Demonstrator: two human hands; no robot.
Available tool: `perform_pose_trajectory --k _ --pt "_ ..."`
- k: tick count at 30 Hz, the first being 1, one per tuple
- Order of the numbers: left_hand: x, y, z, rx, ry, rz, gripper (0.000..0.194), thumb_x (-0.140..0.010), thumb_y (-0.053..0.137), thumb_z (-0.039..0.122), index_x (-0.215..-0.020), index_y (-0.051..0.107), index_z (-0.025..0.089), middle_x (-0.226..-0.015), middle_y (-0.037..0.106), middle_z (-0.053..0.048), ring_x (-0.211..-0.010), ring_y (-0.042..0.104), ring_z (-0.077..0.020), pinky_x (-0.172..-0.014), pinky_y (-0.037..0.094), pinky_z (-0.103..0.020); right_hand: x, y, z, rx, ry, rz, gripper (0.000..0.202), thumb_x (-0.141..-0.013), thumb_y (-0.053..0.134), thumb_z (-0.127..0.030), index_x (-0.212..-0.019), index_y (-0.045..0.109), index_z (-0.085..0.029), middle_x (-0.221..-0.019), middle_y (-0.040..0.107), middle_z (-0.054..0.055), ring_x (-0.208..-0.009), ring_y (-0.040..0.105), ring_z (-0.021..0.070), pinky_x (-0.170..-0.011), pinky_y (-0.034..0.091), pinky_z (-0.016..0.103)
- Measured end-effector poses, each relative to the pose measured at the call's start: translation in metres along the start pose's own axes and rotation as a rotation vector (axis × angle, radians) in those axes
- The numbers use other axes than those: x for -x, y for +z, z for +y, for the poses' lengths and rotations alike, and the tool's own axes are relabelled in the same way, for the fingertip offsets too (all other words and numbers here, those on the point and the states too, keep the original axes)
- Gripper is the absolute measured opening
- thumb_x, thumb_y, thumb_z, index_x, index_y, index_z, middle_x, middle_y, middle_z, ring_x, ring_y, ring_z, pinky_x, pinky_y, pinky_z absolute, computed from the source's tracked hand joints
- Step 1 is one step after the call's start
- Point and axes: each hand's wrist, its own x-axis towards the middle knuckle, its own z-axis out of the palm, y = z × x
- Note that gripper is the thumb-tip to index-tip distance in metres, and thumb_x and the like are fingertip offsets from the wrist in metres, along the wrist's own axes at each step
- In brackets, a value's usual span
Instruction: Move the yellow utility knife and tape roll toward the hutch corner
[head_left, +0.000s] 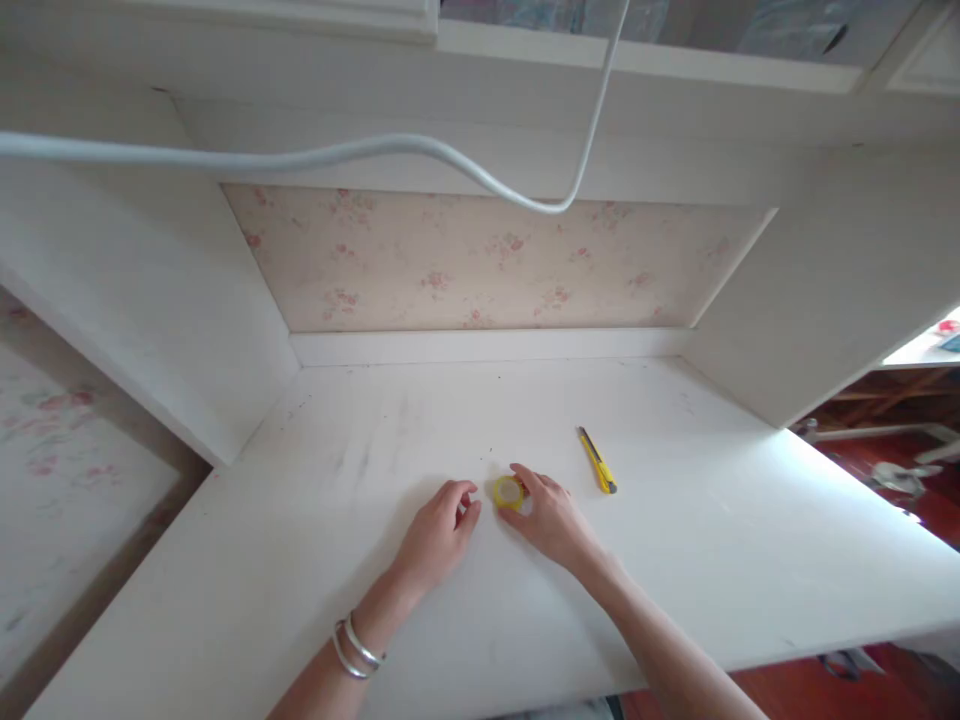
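Observation:
A small yellow roll of tape (508, 492) is on the white surface in front of me. My right hand (551, 515) grips it from the right, thumb on the near side and fingers on the far side. Just left of the roll, apart from it, my left hand (442, 530) is loosely curled, with a small gap between thumb and forefinger and nothing visible in it. Two silver bangles (356, 648) circle the left wrist. Beyond my right hand lies a yellow utility knife (598, 462), untouched, its grey end towards me.
The white desktop (712, 520) has dark smudges at its left. White side panels (817, 270) and a floral back wall (450, 260) enclose it. Overhead a white cable (405, 145) hangs across the view below a cabinet. Red floor shows past the right edge.

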Motion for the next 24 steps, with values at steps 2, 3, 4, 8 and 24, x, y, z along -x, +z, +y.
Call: perform_pose_trajectory --k 2,3,4,8,24 --pt "0.000 0.001 -0.001 0.002 -0.001 0.001 0.026 -0.088 0.040 0.035 -0.106 0.052 0.021 -0.091 0.060 -0.003 -0.073 0.057 -0.0125 -0.071 0.045 -0.026 0.000 0.000 0.000 0.007 0.015 -0.002 0.053 -0.073 0.059 -0.034 -0.123 0.045 -0.020 -0.106 0.061 0.006 -0.096 0.055 0.0196 -0.084 0.039 0.029" --pt "0.000 0.001 -0.001 0.002 -0.001 0.001 0.026 -0.088 0.040 0.035 -0.106 0.051 0.021 -0.091 0.060 -0.003 -0.073 0.057 -0.0125 -0.071 0.045 -0.026 0.000 0.000 0.000 0.011 0.021 -0.002 0.053 -0.073 0.059 -0.035 -0.122 0.046 -0.020 -0.105 0.061 0.006 -0.095 0.055 0.0195 -0.084 0.039 0.029" --pt "0.000 0.001 -0.001 0.001 0.000 0.000 0.026 -0.088 0.040 0.035 -0.106 0.051 0.021 -0.091 0.060 -0.003 -0.072 0.057 -0.0125 -0.071 0.045 -0.026 0.001 0.000 0.000 0.013 0.028 -0.003 0.053 -0.073 0.059 -0.035 -0.122 0.046 -0.020 -0.104 0.061 0.007 -0.095 0.056 0.0194 -0.083 0.039 0.029" --pt "0.000 0.001 -0.001 -0.004 -0.003 -0.002 0.027 -0.088 0.039 0.036 -0.105 0.052 0.020 -0.090 0.060 -0.004 -0.072 0.057 -0.0132 -0.070 0.045 -0.026 0.001 0.000 0.000 0.012 0.052 -0.015 0.055 -0.072 0.060 -0.034 -0.124 0.045 -0.021 -0.101 0.061 0.007 -0.092 0.057 0.0194 -0.082 0.040 0.029" --pt "0.001 0.001 -0.002 -0.035 -0.008 -0.029 0.027 -0.088 0.039 0.034 -0.106 0.052 0.020 -0.089 0.060 -0.004 -0.072 0.056 -0.0125 -0.070 0.044 -0.025 -0.021 -0.085 0.127 0.007 0.336 0.314 0.062 -0.065 0.060 -0.053 -0.118 0.046 -0.023 -0.097 0.064 0.004 -0.078 0.061 0.0181 -0.070 0.046 0.030"
